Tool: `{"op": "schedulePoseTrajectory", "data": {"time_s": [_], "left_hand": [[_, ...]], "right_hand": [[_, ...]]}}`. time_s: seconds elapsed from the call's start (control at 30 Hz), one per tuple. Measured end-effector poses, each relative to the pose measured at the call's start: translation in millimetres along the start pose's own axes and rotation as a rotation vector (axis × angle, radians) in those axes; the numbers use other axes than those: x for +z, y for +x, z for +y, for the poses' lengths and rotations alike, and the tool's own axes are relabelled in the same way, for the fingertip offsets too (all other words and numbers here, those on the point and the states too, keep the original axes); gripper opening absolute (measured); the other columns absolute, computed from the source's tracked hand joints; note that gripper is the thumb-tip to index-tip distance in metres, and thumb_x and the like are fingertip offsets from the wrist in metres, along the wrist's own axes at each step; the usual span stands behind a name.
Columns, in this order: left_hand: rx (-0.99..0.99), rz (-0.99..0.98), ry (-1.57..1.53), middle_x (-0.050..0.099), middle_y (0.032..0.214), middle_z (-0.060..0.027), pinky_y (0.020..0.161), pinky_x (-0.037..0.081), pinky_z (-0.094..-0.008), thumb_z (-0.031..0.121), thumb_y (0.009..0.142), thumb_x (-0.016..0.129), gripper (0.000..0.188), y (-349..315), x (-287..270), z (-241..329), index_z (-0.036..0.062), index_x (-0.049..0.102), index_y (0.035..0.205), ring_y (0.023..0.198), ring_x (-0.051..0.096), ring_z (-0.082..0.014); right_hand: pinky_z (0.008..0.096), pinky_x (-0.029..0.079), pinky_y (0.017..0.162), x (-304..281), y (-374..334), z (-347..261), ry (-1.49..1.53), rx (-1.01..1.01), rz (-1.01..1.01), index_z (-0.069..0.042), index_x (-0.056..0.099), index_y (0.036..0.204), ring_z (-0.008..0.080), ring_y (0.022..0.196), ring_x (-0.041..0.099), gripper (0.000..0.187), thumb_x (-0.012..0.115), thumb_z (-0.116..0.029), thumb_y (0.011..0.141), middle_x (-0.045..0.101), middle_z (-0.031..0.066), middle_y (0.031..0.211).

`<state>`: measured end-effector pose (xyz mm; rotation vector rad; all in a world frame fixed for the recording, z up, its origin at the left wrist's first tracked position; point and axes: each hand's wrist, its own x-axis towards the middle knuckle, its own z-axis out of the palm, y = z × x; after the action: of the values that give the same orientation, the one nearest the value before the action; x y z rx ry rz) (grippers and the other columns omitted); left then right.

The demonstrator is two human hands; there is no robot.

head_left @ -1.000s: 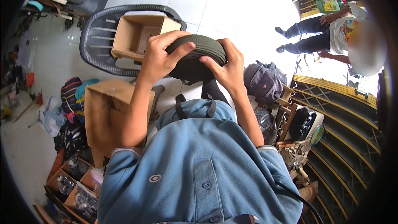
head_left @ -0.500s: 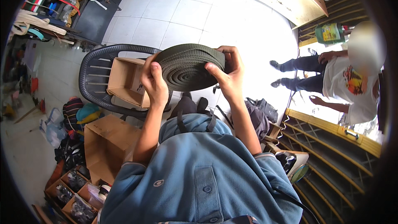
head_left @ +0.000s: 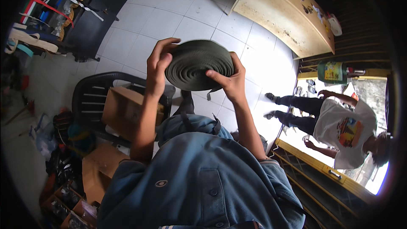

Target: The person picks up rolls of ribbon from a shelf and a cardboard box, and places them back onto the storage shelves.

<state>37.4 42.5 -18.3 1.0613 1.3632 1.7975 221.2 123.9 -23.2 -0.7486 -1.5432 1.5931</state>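
Note:
A thick roll of dark green webbing strap (head_left: pixel 190 61) is held up in front of me, its spiral-wound side tilted toward me. My left hand (head_left: pixel 159 65) grips its left edge, thumb on the near side and fingers reaching over the rim. On the other side my right hand (head_left: pixel 231 78) clasps the roll, the thumb pressed on the coiled face near its centre. A short strap end hangs below the roll by the right hand. Most of the right fingers are hidden behind it.
A black plastic chair (head_left: pixel 91 85) bears a cardboard box (head_left: pixel 121 112) at the left. Another open carton (head_left: pixel 99 165) and boxes of small parts lie below. Straps cover a black rack (head_left: pixel 95 29). A wooden desk (head_left: pixel 280 21) stands far right; a person (head_left: pixel 343 127) stands near the folding gate (head_left: pixel 326 178).
The view has swung, bringing more of the desk into sight. The roll stays in both hands, its coiled face turned more toward me. My left fingers have shifted up along the rim.

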Motion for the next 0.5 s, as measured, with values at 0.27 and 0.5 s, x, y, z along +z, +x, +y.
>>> {"op": "schedulePoseTrajectory", "data": {"time_s": [0.27, 0.5], "left_hand": [[0.022, -0.002, 0.189, 0.065, 0.083, -0.0075, 0.069, 0.048, -0.0263, 0.018, 0.083, 0.068, 0.025, 133, -25, 3, -0.0038, 0.061, 0.093, 0.076, 0.06, -0.0118], [0.059, 0.508, -0.399, 0.054, 0.109, -0.0129, 0.093, 0.04, -0.0336, 0.026, 0.087, 0.051, 0.046, 191, -31, -50, 0.0013, 0.041, 0.124, 0.101, 0.052, -0.0213]], "right_hand": [[0.0275, 0.051, 0.078, 18, 142, 9, 0.118, 0.078, -0.091, 0.002, 0.053, 0.108, 0.0157, 0.084, 0.063, 0.044, 0.078, -0.009, 0.073, 0.065, 0.0094, 0.092], [0.0307, 0.047, 0.086, 81, 246, 35, 0.415, 0.055, 0.004, 0.002, 0.047, 0.117, 0.0185, 0.095, 0.06, 0.055, 0.078, -0.01, 0.072, 0.062, 0.0105, 0.103]]}}
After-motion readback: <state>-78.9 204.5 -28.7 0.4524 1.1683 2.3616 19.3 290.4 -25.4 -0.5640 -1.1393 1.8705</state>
